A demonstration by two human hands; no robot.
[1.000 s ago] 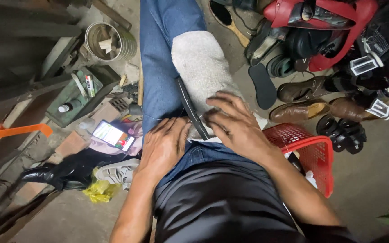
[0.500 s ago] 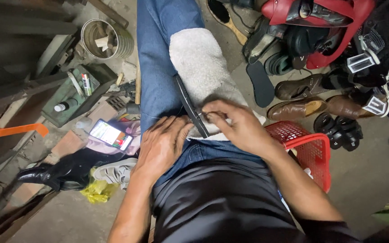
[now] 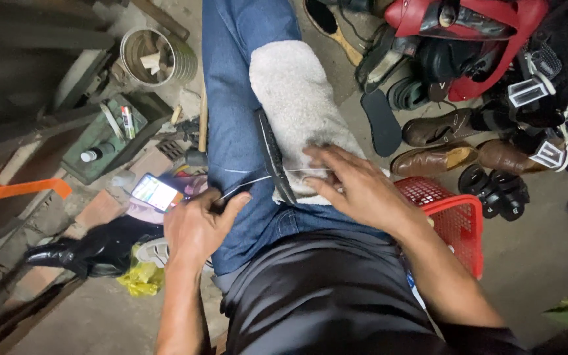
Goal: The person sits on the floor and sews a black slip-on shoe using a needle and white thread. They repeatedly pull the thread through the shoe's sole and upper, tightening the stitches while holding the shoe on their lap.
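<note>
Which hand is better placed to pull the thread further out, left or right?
Probably the left hand: it pinches the thread clear of the black sole strip. The right hand lies flat on the grey cloth, pressing the work down.

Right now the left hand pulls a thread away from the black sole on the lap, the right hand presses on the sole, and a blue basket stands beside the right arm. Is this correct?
Not quite: the basket is red, not blue, as the head view shows. The rest holds: the left hand pulls the thread from the black sole, and the right hand presses on it.

Fuzzy grey cloth [image 3: 297,98], matt denim jeans [image 3: 231,118], red plastic basket [image 3: 458,220], glossy black boot [image 3: 93,250].
</note>
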